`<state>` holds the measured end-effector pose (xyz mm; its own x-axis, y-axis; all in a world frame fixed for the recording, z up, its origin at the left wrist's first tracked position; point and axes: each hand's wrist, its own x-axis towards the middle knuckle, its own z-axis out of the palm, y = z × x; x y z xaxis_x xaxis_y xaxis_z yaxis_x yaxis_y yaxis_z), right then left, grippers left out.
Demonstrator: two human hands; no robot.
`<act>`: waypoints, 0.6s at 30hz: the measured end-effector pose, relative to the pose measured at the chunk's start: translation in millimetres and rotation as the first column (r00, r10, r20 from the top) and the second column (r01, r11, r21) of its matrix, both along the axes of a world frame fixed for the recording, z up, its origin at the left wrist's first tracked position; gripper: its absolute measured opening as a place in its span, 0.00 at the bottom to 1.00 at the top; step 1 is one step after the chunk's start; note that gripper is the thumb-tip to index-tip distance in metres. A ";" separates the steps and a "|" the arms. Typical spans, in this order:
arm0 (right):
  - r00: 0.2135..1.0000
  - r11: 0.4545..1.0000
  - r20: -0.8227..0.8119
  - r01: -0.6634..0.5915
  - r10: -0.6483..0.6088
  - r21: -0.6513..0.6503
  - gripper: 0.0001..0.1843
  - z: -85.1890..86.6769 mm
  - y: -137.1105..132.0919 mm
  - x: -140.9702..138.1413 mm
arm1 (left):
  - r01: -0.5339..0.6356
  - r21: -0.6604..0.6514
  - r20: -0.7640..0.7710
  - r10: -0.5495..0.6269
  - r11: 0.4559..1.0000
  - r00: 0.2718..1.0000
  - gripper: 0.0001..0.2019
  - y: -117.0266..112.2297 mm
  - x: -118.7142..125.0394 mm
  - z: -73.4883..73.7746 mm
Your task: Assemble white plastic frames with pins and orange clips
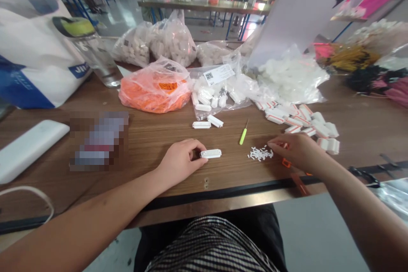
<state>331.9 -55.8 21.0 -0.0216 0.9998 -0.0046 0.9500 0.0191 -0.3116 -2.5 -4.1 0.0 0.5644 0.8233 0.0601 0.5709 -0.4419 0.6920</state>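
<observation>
My left hand (pixel 182 158) pinches one end of a white connector housing (pixel 211 153), whose upper face carries rows of small holes. Its other end sticks out freely to the right, just above the table. Beside a loose pile of tiny white plugs (pixel 259 153), my right hand (pixel 295 151) has its thumb and fingertips drawn together at the pile's right edge. Whatever is between those fingertips is too small to tell. A yellow-green pick tool (pixel 244 134) with a thin metal tip lies behind the pile. Two more white housings (pixel 202 125) rest behind my left hand.
White housings with orange strips (pixel 293 120) are heaped at right. Orange pieces (pixel 298 182) lie under my right wrist. Behind stand an orange-filled bag (pixel 156 87), a clear bag of housings (pixel 219 87) and a water bottle (pixel 95 55). A white oblong object (pixel 30 148) lies left.
</observation>
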 end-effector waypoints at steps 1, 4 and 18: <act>1.000 1.000 0.005 0.024 -0.024 -0.016 0.12 -0.3 -0.4 -1.3 | 0.002 -0.002 0.001 -0.002 1.000 1.000 0.05 0.1 -0.1 0.1; 0.997 0.994 0.021 0.078 -0.076 -0.073 0.12 -0.6 1.6 -6.4 | 0.007 0.001 0.005 -0.007 1.000 1.000 0.06 0.3 -0.4 -0.1; 0.882 0.998 -0.467 -0.063 0.063 0.015 0.10 12.5 12.3 -88.3 | -0.034 -0.048 0.025 0.036 0.998 0.999 0.06 -3.5 2.7 0.7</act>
<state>243.5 -43.6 33.5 -0.0839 0.9962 0.0213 0.6913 0.0736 -0.7188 0.2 -7.6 0.7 0.5340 0.8448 0.0341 0.5672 -0.3878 0.7265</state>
